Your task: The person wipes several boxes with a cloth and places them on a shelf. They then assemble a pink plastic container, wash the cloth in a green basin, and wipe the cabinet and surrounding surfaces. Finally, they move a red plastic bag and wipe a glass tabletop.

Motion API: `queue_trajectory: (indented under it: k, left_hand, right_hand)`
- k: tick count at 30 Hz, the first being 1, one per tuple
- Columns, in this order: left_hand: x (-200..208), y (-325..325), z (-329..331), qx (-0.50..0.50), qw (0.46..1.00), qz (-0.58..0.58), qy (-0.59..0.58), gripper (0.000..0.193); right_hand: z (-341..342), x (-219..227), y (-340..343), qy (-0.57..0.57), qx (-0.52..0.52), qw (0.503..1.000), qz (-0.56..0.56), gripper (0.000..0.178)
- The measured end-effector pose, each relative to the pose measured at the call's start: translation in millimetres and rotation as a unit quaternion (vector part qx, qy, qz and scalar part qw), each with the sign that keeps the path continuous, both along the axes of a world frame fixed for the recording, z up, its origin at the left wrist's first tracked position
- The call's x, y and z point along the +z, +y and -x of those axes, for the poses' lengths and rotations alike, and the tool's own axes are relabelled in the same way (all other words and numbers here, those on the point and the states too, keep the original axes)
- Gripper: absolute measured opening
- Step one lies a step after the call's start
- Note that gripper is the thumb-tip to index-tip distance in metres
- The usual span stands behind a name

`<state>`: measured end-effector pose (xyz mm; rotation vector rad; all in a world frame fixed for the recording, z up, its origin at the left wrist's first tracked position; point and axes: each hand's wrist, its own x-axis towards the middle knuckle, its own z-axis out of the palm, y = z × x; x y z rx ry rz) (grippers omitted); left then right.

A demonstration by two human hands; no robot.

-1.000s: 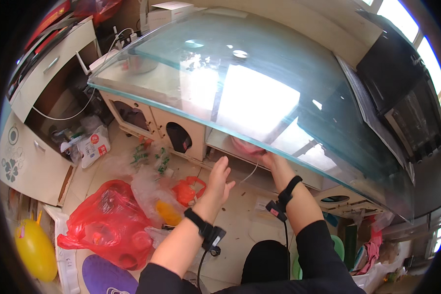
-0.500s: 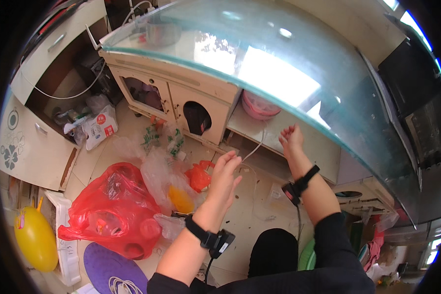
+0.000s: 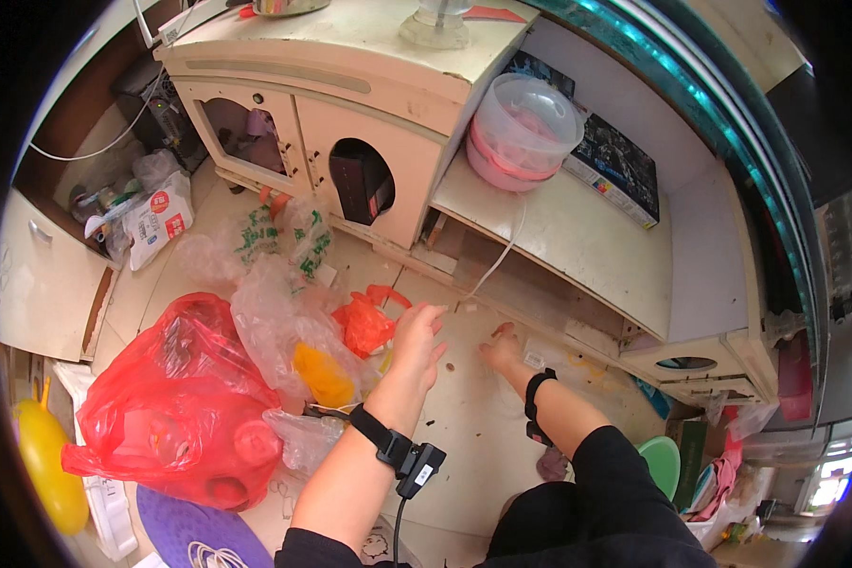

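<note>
My left hand (image 3: 415, 348) is held over the floor with its fingers apart and nothing in them. Close beside it lies a crumpled orange-red plastic bag (image 3: 365, 324), with a clear plastic bag (image 3: 273, 308) to its left that has something yellow in it. To the right, my right hand (image 3: 503, 348) hangs over the tiles, empty, its loosely bent fingers partly foreshortened. A thin white cable (image 3: 495, 268) runs down from the cabinet shelf toward the floor between the hands. Black straps with small devices circle both my wrists.
A large red plastic bag (image 3: 185, 398) fills the floor at left, near a purple oval mat (image 3: 194, 530) and a yellow balloon (image 3: 49, 464). Ahead, a cream cabinet (image 3: 369, 104) holds a pink tub (image 3: 519, 142) and a dark box (image 3: 620, 166). A glass edge (image 3: 719, 95) juts in at right.
My view has shifted, and the glass top no longer covers the cabinet shelf, so the tub and boxes show. Both hands are lower; my right hand has come nearer the left.
</note>
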<state>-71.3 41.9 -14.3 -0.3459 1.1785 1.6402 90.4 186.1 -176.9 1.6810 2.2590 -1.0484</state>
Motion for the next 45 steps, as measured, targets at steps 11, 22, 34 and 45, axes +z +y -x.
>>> queue_trajectory:
  k: [11,22,34,45]
  left_hand:
    - [-26,35,-29,-0.087,0.981,0.06,0.162,0.066]
    - [9,58,-41,-0.125,0.956,-0.135,0.23,0.07]
    - [57,54,-13,-0.099,0.938,-0.327,0.052,0.056]
    - [77,66,-14,-0.037,0.94,-0.336,0.048,0.046]
  right_hand:
    - [-44,72,-22,0.008,0.003,0.983,0.184,0.026]
    - [-29,356,-5,0.028,0.187,0.887,-0.421,0.006]
    - [117,330,85,0.301,0.141,0.858,-0.392,0.064]
    - [136,316,50,0.37,0.016,0.929,0.018,0.03]
